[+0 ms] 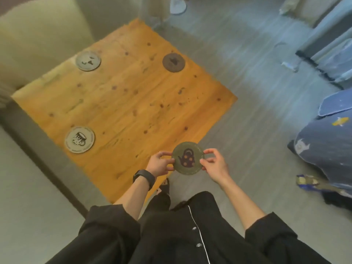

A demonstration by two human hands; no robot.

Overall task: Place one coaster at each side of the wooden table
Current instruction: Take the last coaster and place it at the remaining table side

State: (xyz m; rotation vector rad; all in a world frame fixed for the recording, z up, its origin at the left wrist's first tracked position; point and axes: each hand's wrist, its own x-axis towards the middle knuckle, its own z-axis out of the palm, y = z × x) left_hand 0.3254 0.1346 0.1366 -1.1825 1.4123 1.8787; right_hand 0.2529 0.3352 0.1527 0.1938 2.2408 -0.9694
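A square wooden table with dark knots fills the middle of the view. Three round coasters lie flat on it: a pale one with a cup drawing near the left edge, a grey one toward the far left, and a dark brown one toward the far right. I hold a fourth, olive-green coaster with a teapot picture above the table's near right edge. My left hand pinches its left rim and my right hand pinches its right rim.
A cream sofa wraps the table's far left and left sides. Grey plank floor lies to the right. Blue patterned bedding and light blue fabric sit at the right. My foot shows under the table's near corner.
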